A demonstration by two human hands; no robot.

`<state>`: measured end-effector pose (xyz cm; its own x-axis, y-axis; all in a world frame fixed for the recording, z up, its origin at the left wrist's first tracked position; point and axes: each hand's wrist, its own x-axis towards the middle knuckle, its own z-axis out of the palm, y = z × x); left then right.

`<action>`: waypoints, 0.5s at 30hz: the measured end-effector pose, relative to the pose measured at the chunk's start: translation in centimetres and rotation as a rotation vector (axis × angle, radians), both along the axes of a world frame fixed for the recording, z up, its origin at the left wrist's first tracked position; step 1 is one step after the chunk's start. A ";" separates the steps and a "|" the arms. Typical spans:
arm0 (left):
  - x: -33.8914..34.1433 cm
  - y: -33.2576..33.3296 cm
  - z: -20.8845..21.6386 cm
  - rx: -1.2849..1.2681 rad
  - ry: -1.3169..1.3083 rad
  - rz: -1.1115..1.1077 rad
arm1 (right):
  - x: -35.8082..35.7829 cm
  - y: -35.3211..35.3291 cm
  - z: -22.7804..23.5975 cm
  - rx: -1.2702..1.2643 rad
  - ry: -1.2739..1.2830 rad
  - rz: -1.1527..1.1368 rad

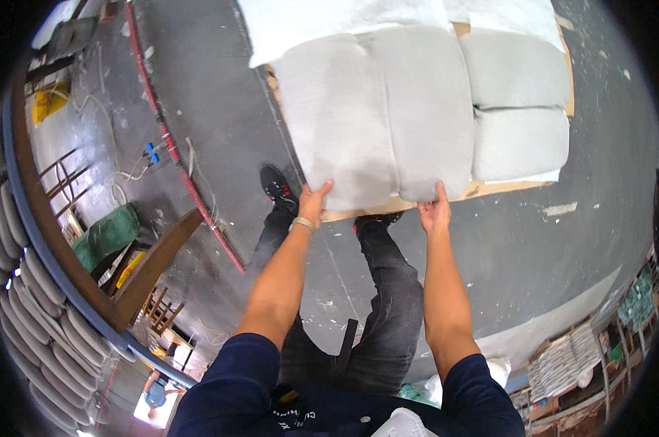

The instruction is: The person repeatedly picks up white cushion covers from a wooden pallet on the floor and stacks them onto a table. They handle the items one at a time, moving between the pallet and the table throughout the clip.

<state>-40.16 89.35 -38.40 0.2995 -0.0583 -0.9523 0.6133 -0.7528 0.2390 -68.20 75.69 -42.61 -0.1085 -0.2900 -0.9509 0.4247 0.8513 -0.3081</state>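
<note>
Two long grey fabric cushions (pixel 351 116) lie side by side in front of me, on a sheet of cardboard (pixel 500 189). My left hand (pixel 313 204) is closed on the near left corner of the left one, its thumb on top and its other fingers curled at the edge. At the near edge of the second long cushion (pixel 430 109), my right hand (pixel 435 210) grips with the thumb up on the fabric; the fingertips below are partly hidden. Two smaller grey cushions (pixel 520 142) adjoin on the right. White wadding (pixel 344 14) spreads beyond them.
A red hose (pixel 155 109) runs along the grey floor on the left, with a blue valve (pixel 151 153) and cables beside it. Wooden frame parts (pixel 158 269) and a rack of stacked grey pads (pixel 42 320) stand further left. Another person (pixel 155 393) is at the lower left.
</note>
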 end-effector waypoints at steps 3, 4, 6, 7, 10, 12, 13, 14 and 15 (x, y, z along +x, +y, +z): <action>0.3 1.4 1.7 -0.198 0.199 0.250 | 2.0 0.1 3.3 -0.124 -0.099 -0.101; 0.7 1.5 3.4 -0.289 0.311 0.364 | 2.5 -0.3 5.3 -0.130 -0.180 -0.118; 2.0 1.0 7.0 -0.343 0.375 0.423 | 2.4 -2.2 9.6 -0.172 -0.260 0.001; 2.9 -0.5 9.9 -0.375 0.381 0.455 | 2.2 -3.3 11.6 -0.177 -0.333 0.047; 4.7 -3.0 15.7 -0.490 0.204 0.427 | 3.9 -6.3 17.3 -0.193 -0.199 0.183; 5.9 -4.7 21.6 -0.434 -0.093 0.134 | 5.2 -7.2 21.4 -0.293 -0.067 0.334; 6.5 -5.0 23.9 -0.354 -0.248 -0.065 | 5.8 -7.4 23.4 -0.279 0.026 0.374; 6.8 -3.8 25.0 -0.392 -0.320 -0.097 | 6.3 -7.1 25.1 -0.304 0.016 0.366; 7.1 -2.1 25.9 -0.424 -0.387 -0.128 | 6.6 -6.4 26.7 -0.326 0.011 0.357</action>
